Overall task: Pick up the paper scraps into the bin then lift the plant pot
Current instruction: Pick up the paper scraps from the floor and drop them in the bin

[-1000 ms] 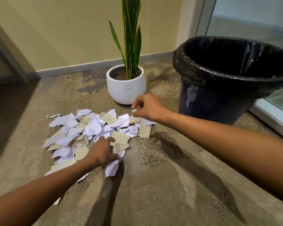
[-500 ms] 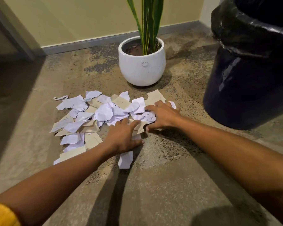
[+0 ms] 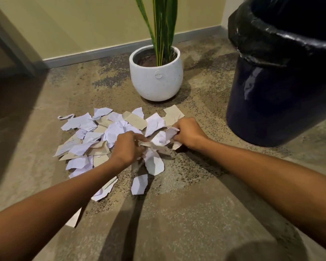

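Torn white and tan paper scraps [image 3: 94, 140] lie spread over the floor in front of me. My left hand [image 3: 127, 147] and my right hand [image 3: 188, 133] both grip a bunched wad of scraps [image 3: 159, 142] between them at the pile's right side, low over the floor. A white round plant pot [image 3: 156, 80] with tall green leaves stands just beyond the pile. The dark bin [image 3: 279, 98], lined with a black bag, stands at the right, near my right hand.
A beige wall with a grey skirting board [image 3: 94, 53] runs behind the pot. Mottled brown floor [image 3: 186, 213] stretches toward me, with a few loose scraps [image 3: 139, 183] lying near my forearms.
Both hands went from lying flat on the pile to curling round a bunch of scraps drawn together between them. The view has come closer to the floor.
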Motion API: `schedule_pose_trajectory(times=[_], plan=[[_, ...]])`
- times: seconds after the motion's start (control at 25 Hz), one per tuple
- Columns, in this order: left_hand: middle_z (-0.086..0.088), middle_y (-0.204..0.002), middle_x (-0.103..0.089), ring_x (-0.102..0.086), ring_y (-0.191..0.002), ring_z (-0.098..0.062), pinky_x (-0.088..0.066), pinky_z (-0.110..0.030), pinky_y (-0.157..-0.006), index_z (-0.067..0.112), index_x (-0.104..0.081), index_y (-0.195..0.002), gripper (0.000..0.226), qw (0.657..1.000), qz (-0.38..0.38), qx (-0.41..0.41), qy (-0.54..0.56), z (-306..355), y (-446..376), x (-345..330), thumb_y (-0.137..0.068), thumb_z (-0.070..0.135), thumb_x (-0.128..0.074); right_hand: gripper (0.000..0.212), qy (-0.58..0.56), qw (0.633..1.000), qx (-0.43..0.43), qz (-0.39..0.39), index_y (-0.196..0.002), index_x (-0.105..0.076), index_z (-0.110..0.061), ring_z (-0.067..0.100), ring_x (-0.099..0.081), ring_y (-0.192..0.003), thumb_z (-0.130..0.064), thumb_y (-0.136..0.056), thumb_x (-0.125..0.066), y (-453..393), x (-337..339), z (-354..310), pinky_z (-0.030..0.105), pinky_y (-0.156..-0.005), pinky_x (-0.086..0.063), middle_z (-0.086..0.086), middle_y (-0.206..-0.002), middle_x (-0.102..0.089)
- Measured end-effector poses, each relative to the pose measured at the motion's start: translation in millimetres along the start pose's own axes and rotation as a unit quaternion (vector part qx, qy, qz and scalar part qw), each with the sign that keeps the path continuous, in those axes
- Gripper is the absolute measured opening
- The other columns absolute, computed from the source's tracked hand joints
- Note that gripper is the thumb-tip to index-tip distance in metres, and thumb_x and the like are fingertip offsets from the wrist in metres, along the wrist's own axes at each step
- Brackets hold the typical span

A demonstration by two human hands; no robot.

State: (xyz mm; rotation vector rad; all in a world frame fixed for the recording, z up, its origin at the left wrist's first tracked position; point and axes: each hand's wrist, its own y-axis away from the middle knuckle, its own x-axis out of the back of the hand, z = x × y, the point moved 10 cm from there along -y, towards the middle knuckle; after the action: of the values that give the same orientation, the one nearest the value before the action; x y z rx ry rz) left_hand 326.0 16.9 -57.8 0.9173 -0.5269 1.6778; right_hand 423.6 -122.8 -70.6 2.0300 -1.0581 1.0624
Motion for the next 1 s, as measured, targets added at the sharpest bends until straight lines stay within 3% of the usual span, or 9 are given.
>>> schedule_pose_trajectory(times=[0.08, 0.2, 0.28, 0.4, 0.48, 0.6, 0.76, 0.88, 1.0], plan=[[-0.016, -0.085, -0.072, -0.064, -0.045, -0.002, -0.055, -0.014, -0.052, 0.007, -0.070, -0.088, 0.011, 0.995, -0.005, 0.035, 0.089, 0.1, 2.2, 4.2, -0.081, -0.001, -0.067, 0.014, -0.025, 1.000, -0.012, 0.011, -0.088, -0.073, 0.002, 0.027, -0.067, -0.086, -0.006, -0.078, -0.069, 2.6, 17.2, 1.5, 0.031, -0.069, -0.053, 0.021, -0.092, -0.072], [-0.022, -0.085, -0.069, -0.066, -0.055, -0.014, -0.060, -0.028, -0.054, -0.002, -0.070, -0.085, 0.011, 0.983, -0.001, 0.067, 0.172, 5.7, 6.2, 13.9, -0.080, 0.007, -0.070, 0.019, -0.078, 0.996, -0.023, 0.031, -0.085, -0.070, 0.010, 0.016, -0.055, -0.069, -0.005, -0.074, -0.075, 9.5, 42.8, -1.3, 0.026, -0.056, -0.039, 0.026, -0.092, -0.071], [-0.023, -0.086, -0.069, -0.066, -0.067, -0.024, -0.061, -0.032, -0.056, -0.004, -0.070, -0.083, 0.021, 0.980, -0.006, 0.079, 0.185, 12.0, 9.1, 19.0, -0.082, 0.017, -0.069, 0.019, -0.121, 0.992, -0.016, 0.034, -0.086, -0.072, 0.007, 0.013, -0.057, -0.067, -0.007, -0.074, -0.077, 15.1, 61.0, -7.0, 0.023, -0.057, -0.044, 0.020, -0.088, -0.074], [-0.027, -0.088, -0.069, -0.068, -0.069, -0.032, -0.061, -0.040, -0.060, -0.011, -0.066, -0.086, 0.036, 0.978, 0.008, 0.077, 0.194, 26.3, 14.7, 32.4, -0.084, 0.026, -0.067, 0.012, -0.196, 0.979, 0.014, 0.046, -0.085, -0.075, 0.002, 0.020, -0.067, -0.066, -0.003, -0.074, -0.077, 25.3, 94.1, -20.9, 0.020, -0.058, -0.056, 0.011, -0.077, -0.072], [-0.028, -0.087, -0.067, -0.067, -0.067, -0.036, -0.059, -0.035, -0.051, -0.010, -0.066, -0.086, 0.038, 0.977, 0.029, 0.058, 0.204, 42.9, 19.8, 45.3, -0.085, 0.027, -0.065, 0.013, -0.248, 0.966, 0.028, 0.070, -0.087, -0.076, 0.000, 0.026, -0.071, -0.072, 0.001, -0.074, -0.076, 33.5, 118.2, -26.4, 0.033, -0.067, -0.061, 0.012, -0.080, -0.073], [-0.022, -0.086, -0.067, -0.062, -0.060, -0.024, -0.054, -0.022, -0.045, -0.006, -0.068, -0.091, 0.033, 0.976, 0.061, 0.018, 0.209, 75.0, 27.1, 66.0, -0.087, 0.025, -0.062, 0.014, -0.298, 0.949, 0.036, 0.095, -0.088, -0.075, 0.000, 0.032, -0.072, -0.079, 0.002, -0.074, -0.075, 47.5, 149.9, -34.2, 0.041, -0.072, -0.061, 0.014, -0.086, -0.073], [-0.013, -0.087, -0.068, -0.064, -0.064, -0.020, -0.055, -0.020, -0.046, -0.002, -0.067, -0.095, 0.029, 0.966, 0.096, -0.029, 0.238, 126.3, 29.6, 96.6, -0.088, 0.025, -0.061, 0.016, -0.310, 0.939, 0.067, 0.134, -0.093, -0.074, -0.001, 0.024, -0.071, -0.079, -0.001, -0.077, -0.074, 69.7, 199.9, -50.6, 0.029, -0.068, -0.061, 0.010, -0.086, -0.072], [-0.013, -0.093, -0.068, -0.061, -0.068, -0.023, -0.056, -0.029, -0.055, 0.001, -0.068, -0.099, 0.033, 0.956, 0.128, -0.077, 0.253, 174.6, 23.1, 121.0, -0.088, 0.030, -0.061, 0.013, -0.315, 0.925, 0.088, 0.193, -0.092, -0.075, -0.003, 0.013, -0.067, -0.070, -0.005, -0.079, -0.073, 90.3, 249.5, -58.1, 0.018, -0.058, -0.056, 0.007, -0.084, -0.071], [-0.015, -0.089, -0.069, -0.057, -0.067, -0.024, -0.049, -0.036, -0.057, 0.004, -0.070, -0.099, 0.034, 0.948, 0.154, -0.122, 0.250, 229.0, 12.6, 142.5, -0.086, 0.035, -0.063, 0.008, -0.321, 0.900, 0.085, 0.284, -0.088, -0.075, -0.009, 0.011, -0.066, -0.073, -0.009, -0.080, -0.073, 107.4, 299.9, -47.8, 0.021, -0.064, -0.055, 0.005, -0.085, -0.073]])
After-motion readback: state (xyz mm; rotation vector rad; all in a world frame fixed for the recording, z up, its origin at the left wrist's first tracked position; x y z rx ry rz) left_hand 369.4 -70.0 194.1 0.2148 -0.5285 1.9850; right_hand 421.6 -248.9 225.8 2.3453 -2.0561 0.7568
